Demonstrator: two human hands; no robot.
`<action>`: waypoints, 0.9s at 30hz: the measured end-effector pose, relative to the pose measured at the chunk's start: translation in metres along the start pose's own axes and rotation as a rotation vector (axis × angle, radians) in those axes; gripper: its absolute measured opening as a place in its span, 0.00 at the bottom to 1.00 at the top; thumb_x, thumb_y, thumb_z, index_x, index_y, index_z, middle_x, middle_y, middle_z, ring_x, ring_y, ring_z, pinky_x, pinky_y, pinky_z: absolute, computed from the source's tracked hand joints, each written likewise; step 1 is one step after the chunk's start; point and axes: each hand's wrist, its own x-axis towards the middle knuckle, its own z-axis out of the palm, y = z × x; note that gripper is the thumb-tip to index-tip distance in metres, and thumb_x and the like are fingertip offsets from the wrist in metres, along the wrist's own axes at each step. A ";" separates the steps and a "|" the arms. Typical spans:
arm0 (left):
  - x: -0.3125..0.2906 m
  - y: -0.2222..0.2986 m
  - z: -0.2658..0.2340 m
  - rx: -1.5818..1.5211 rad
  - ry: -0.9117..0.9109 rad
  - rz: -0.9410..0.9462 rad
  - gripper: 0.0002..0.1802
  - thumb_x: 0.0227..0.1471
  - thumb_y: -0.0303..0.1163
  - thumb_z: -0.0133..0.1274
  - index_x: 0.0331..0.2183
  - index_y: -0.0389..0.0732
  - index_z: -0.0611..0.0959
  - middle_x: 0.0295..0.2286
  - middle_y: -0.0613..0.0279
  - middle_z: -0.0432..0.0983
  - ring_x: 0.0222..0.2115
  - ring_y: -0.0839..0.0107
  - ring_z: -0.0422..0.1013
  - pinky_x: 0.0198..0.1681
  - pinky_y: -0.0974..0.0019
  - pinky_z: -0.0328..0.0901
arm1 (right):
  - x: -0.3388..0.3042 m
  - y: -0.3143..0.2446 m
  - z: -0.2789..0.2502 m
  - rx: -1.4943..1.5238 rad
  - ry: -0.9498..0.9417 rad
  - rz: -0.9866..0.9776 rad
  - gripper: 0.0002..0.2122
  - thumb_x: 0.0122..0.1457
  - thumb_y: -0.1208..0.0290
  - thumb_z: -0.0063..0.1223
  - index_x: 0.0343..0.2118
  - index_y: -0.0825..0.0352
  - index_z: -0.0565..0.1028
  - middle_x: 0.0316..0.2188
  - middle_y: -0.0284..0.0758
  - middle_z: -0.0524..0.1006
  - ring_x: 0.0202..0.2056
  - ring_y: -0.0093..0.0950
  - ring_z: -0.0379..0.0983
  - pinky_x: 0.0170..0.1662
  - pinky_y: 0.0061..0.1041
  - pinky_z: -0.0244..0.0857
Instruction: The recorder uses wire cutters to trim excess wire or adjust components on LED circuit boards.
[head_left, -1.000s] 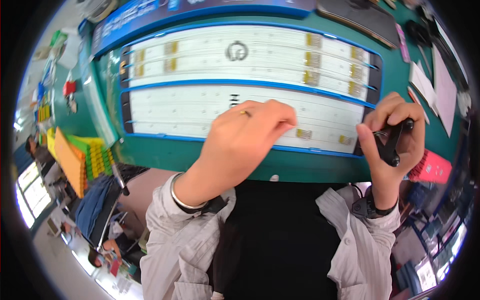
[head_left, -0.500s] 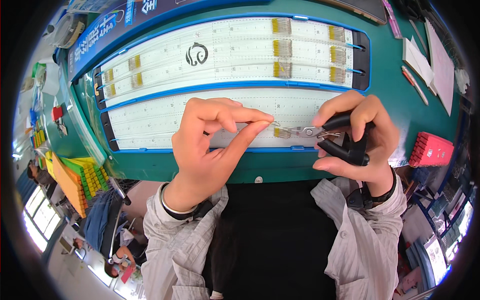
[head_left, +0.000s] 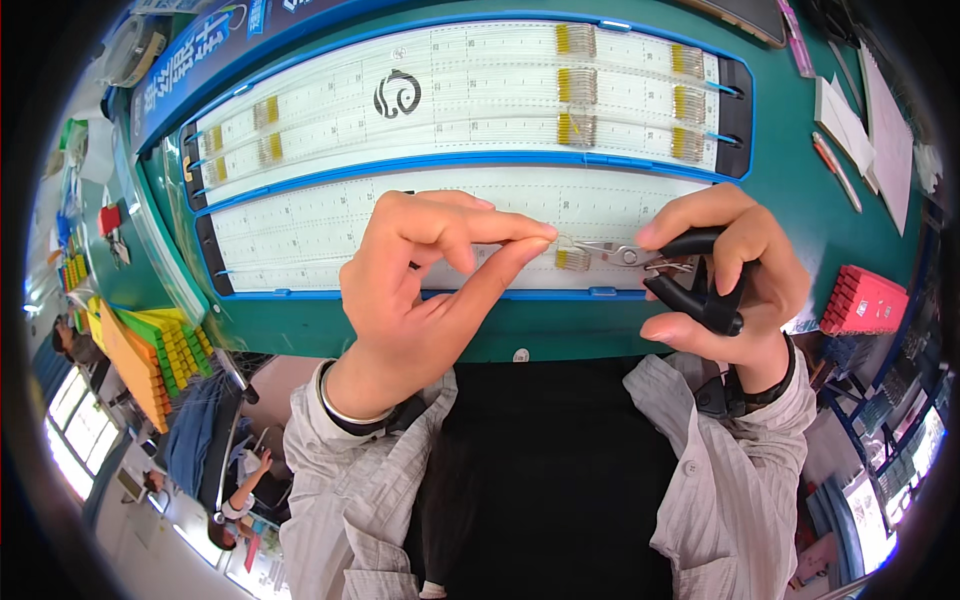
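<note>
My left hand (head_left: 425, 285) is closed in a pinch, thumb and forefinger meeting on something thin, too small to make out fully; a fine loop or wire shows at the fingertips. Facing it, my right hand (head_left: 740, 270) is wrapped round small pliers (head_left: 690, 270) with black handles. The metal jaws point left and reach almost to my left fingertips. Both hands hover over the near half of an open blue-rimmed case (head_left: 300, 245), a white ruled board with fine lines along it. Just below the plier tips sits a small yellow-topped row of hooks (head_left: 572, 260).
Beyond lies the case's other half (head_left: 480, 110), with several bundles of yellow-ended hooks (head_left: 577, 85). On the green table (head_left: 790, 150) at right are paper sheets (head_left: 885, 140), a pen (head_left: 836, 172) and a red block stack (head_left: 865, 300). Orange, green and yellow foam pieces (head_left: 150, 350) stand left.
The case has shifted slightly in view. My hands and the pliers have moved a little to the right; the left pinch and the grip on the pliers stay the same.
</note>
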 end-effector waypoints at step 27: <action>-0.025 0.002 -0.019 1.051 -0.350 0.271 0.27 0.38 0.49 0.63 0.46 0.73 0.85 0.61 0.63 0.62 0.65 0.50 0.42 0.66 0.49 0.41 | 0.000 -0.009 -0.007 -0.279 -0.068 0.019 0.13 0.48 0.87 0.51 0.23 0.62 0.60 0.32 0.51 0.81 0.31 0.29 0.76 0.35 0.23 0.68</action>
